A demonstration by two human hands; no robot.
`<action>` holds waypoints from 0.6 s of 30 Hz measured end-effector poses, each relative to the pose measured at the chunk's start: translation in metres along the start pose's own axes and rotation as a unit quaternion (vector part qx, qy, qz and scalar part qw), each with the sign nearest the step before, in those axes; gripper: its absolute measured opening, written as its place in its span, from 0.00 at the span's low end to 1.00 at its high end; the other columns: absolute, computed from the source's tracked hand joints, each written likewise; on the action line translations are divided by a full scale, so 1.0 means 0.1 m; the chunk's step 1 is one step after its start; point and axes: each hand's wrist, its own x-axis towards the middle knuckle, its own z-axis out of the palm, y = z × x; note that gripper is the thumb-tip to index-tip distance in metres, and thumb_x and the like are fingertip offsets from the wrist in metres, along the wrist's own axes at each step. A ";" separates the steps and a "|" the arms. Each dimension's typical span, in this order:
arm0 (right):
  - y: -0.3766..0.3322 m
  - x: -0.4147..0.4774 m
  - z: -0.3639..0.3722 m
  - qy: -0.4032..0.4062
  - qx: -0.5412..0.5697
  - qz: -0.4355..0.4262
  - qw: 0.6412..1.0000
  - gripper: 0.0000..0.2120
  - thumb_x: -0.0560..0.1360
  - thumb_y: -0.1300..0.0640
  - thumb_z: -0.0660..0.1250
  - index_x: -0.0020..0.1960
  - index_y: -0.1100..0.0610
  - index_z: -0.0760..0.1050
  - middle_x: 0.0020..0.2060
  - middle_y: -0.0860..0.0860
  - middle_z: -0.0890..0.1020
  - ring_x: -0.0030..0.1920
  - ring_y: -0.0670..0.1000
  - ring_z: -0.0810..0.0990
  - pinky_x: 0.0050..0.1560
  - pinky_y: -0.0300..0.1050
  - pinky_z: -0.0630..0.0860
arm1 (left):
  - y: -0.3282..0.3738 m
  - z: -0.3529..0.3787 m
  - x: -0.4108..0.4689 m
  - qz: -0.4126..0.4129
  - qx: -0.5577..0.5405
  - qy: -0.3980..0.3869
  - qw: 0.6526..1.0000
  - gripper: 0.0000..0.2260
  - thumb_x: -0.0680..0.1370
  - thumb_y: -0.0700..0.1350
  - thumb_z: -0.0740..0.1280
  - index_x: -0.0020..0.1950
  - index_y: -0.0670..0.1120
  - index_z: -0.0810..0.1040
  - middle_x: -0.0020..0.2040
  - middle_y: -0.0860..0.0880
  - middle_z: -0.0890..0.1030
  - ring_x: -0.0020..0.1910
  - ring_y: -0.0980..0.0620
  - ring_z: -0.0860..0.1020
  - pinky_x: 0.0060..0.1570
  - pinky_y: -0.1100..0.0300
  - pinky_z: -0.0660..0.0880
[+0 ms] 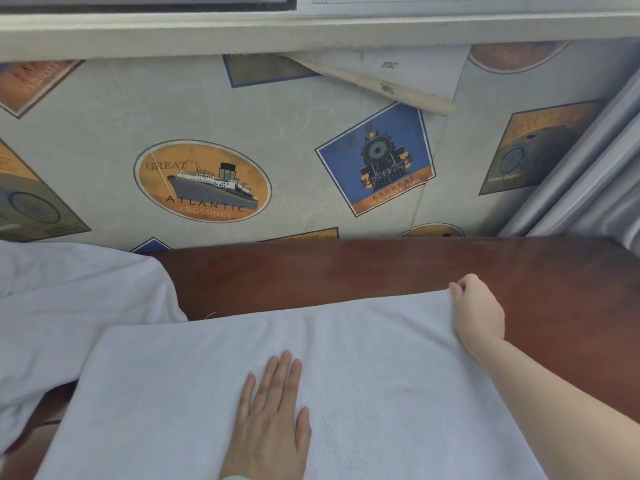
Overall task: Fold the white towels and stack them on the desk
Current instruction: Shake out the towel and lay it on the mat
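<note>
A white towel [363,368] lies spread flat on the reddish-brown desk [346,271], reaching to the bottom of the frame. My left hand [273,417] presses flat on its middle with straight fingers. My right hand [476,311] pinches the towel's far right corner with curled fingers, at the cloth's edge. A second white towel [69,313] lies loose and rumpled at the left, partly under the spread one.
Wallpaper with ship and train pictures [202,181] rises right behind the desk's far edge. A loose curl of wallpaper [381,86] hangs below the window sill. Grey curtain folds [595,181] hang at the far right. Bare desk shows beyond and right of the towel.
</note>
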 end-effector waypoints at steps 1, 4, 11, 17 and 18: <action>0.01 0.00 0.01 0.002 -0.013 -0.008 1.000 0.10 0.82 0.51 0.57 0.46 0.55 0.69 0.40 0.52 0.75 0.42 0.57 0.73 0.42 0.49 0.66 | 0.00 0.01 -0.01 0.005 0.001 -0.002 1.000 0.28 0.74 0.53 0.57 0.74 0.45 0.67 0.74 0.47 0.70 0.79 0.57 0.49 0.71 0.49 0.57; 0.02 0.05 0.03 0.013 -0.054 -0.036 0.998 0.11 0.83 0.51 0.56 0.45 0.56 0.67 0.39 0.53 0.75 0.40 0.58 0.73 0.41 0.49 0.66 | 0.00 0.00 0.00 0.007 -0.002 -0.002 1.000 0.29 0.73 0.52 0.58 0.73 0.45 0.69 0.74 0.47 0.70 0.78 0.56 0.53 0.70 0.49 0.58; -0.01 0.21 0.05 -0.003 -0.141 -0.076 0.987 0.10 0.83 0.54 0.57 0.44 0.57 0.64 0.46 0.58 0.76 0.47 0.61 0.76 0.41 0.51 0.66 | 0.03 -0.03 -0.02 -0.003 0.015 -0.011 1.000 0.28 0.73 0.53 0.58 0.71 0.44 0.74 0.73 0.47 0.71 0.73 0.51 0.65 0.69 0.48 0.59; -0.18 -0.24 0.19 0.016 -0.166 -0.287 0.943 0.20 0.80 0.50 0.62 0.66 0.61 0.74 0.64 0.58 0.77 0.65 0.61 0.75 0.62 0.59 0.65 | 0.05 -0.08 -0.05 -0.013 0.025 -0.039 0.999 0.28 0.75 0.53 0.57 0.73 0.44 0.71 0.75 0.48 0.68 0.74 0.51 0.63 0.68 0.46 0.60; -0.14 -0.31 0.20 -0.039 -0.191 -0.295 0.935 0.23 0.82 0.46 0.54 0.72 0.56 0.70 0.71 0.54 0.72 0.72 0.57 0.68 0.70 0.57 0.59 | 0.05 -0.09 -0.05 -0.014 0.024 -0.044 0.999 0.28 0.76 0.52 0.56 0.74 0.44 0.71 0.76 0.48 0.67 0.74 0.52 0.63 0.68 0.46 0.59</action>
